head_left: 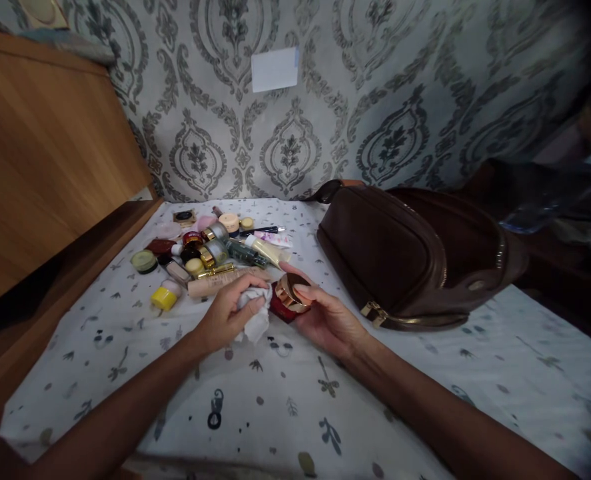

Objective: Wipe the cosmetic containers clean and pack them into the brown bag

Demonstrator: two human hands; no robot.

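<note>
My right hand point(328, 317) is closed around a dark red cosmetic jar point(285, 303) with a shiny gold-rimmed lid, holding it tilted above the patterned cloth. Close beside it, my left hand point(230, 310) grips a crumpled white wipe point(255, 317), which is at the jar's left side. Just behind my hands lies a pile of cosmetics: a beige tube point(210, 285), a cream tube point(265, 249), a dark green bottle point(245, 253), a silver-and-gold jar point(213, 253) and a yellow-capped container point(164, 297). The jar's underside is hidden.
A dark brown leather bag point(390, 253) with gold zips stands on the right. A wooden cabinet point(55, 133) rises at the left. Behind the white patterned cloth point(255, 413) is a wall with damask wallpaper point(290, 150) and a white card point(275, 70) on it.
</note>
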